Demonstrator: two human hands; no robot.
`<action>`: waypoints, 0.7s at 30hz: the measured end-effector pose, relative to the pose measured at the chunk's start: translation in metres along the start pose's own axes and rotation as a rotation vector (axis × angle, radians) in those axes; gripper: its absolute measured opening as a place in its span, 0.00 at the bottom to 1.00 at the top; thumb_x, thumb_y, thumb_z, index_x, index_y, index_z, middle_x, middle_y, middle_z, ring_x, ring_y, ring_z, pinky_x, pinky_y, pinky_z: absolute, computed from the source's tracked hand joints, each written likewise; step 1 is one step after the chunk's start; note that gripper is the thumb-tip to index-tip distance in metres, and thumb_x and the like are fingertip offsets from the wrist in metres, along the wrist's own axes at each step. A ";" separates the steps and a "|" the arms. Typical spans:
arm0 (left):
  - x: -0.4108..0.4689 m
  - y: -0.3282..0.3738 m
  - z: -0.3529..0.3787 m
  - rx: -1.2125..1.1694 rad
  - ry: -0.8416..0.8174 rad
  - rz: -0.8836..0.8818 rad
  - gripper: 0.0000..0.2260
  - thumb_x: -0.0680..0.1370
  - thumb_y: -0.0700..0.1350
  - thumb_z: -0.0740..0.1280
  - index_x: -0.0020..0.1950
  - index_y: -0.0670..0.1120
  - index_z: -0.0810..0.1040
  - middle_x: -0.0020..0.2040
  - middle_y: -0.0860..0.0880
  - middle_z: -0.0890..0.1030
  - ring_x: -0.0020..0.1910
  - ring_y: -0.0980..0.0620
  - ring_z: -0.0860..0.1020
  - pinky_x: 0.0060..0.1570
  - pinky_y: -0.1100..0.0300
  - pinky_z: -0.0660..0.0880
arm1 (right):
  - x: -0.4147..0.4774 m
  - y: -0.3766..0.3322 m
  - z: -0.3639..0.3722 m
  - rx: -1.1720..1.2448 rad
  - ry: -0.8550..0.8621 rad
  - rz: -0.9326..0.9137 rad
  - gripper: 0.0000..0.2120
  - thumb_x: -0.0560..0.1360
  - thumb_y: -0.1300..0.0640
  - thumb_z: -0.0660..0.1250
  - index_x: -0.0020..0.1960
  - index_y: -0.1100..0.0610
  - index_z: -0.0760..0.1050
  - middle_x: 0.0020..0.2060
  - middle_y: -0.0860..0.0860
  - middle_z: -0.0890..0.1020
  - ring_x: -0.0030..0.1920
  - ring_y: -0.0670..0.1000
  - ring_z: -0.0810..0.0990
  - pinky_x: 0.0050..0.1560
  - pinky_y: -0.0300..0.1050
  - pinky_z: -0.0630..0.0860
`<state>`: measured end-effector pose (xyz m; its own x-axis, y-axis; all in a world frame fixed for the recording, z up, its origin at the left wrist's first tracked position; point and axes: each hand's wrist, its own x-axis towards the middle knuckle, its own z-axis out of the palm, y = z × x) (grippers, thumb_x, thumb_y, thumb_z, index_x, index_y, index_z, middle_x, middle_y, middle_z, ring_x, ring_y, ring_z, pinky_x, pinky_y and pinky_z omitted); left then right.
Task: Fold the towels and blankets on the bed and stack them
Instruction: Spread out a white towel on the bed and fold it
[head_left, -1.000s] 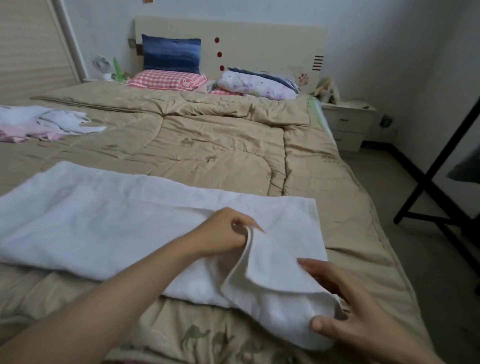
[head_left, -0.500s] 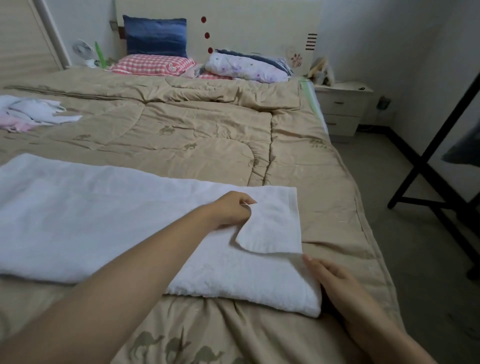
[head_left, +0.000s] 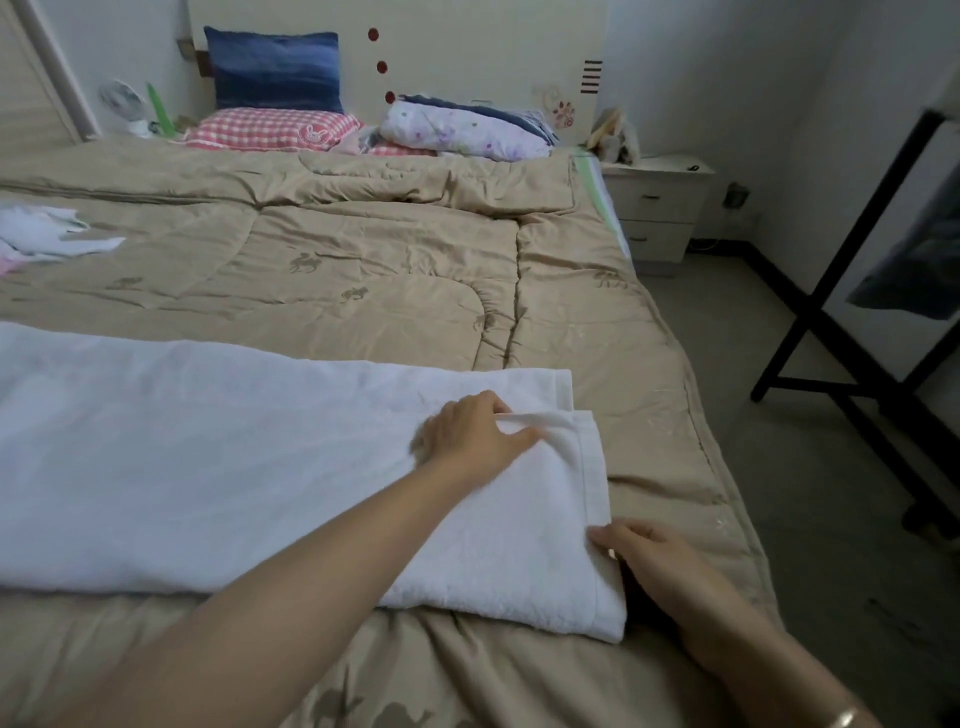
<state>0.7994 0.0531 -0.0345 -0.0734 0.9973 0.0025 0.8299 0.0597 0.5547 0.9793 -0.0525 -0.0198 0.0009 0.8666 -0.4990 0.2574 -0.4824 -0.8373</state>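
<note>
Mid-fold on white towel (head_left: 208, 467) lying across near end of soft bed (head_left: 363, 270), left hand (head_left: 478, 436) pinching far corner of top layer, right hand (head_left: 670, 566) loose-fingered, touching near corner; risk of skewed, bunched edges from uneven pull or slack grip.

L hand (head_left: 475, 436) pinches white towel (head_left: 208, 467) fold; R hand (head_left: 660, 566) touches its corner.

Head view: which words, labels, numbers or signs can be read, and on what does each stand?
No text can be read.
The headboard shows only red dots, black stripes and a paw print, no letters.
The pink checked pillow shows a rabbit badge; any lettering is too small to tell.
</note>
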 end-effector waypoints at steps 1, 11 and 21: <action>0.000 0.001 -0.003 -0.112 -0.027 0.021 0.23 0.71 0.66 0.68 0.59 0.53 0.75 0.59 0.55 0.77 0.60 0.53 0.74 0.60 0.52 0.71 | 0.002 0.000 -0.001 -0.022 -0.015 -0.013 0.12 0.79 0.54 0.63 0.47 0.62 0.80 0.45 0.59 0.84 0.45 0.56 0.82 0.47 0.48 0.76; -0.051 -0.024 -0.035 0.256 0.019 0.150 0.22 0.82 0.54 0.55 0.75 0.51 0.62 0.77 0.50 0.59 0.77 0.49 0.55 0.75 0.51 0.51 | 0.023 -0.007 0.001 -0.375 0.152 -0.232 0.18 0.75 0.42 0.65 0.61 0.50 0.71 0.48 0.44 0.80 0.47 0.46 0.80 0.48 0.46 0.78; -0.077 -0.059 -0.028 0.512 -0.187 -0.011 0.38 0.73 0.74 0.40 0.78 0.57 0.39 0.78 0.47 0.34 0.76 0.45 0.32 0.70 0.36 0.32 | 0.013 -0.020 0.024 0.161 -0.067 -0.101 0.17 0.74 0.52 0.70 0.60 0.58 0.76 0.49 0.54 0.84 0.48 0.54 0.83 0.40 0.44 0.78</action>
<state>0.7401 -0.0285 -0.0440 -0.0228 0.9844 -0.1747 0.9963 0.0369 0.0777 0.9509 -0.0344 -0.0155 -0.0826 0.9040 -0.4195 0.0955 -0.4119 -0.9062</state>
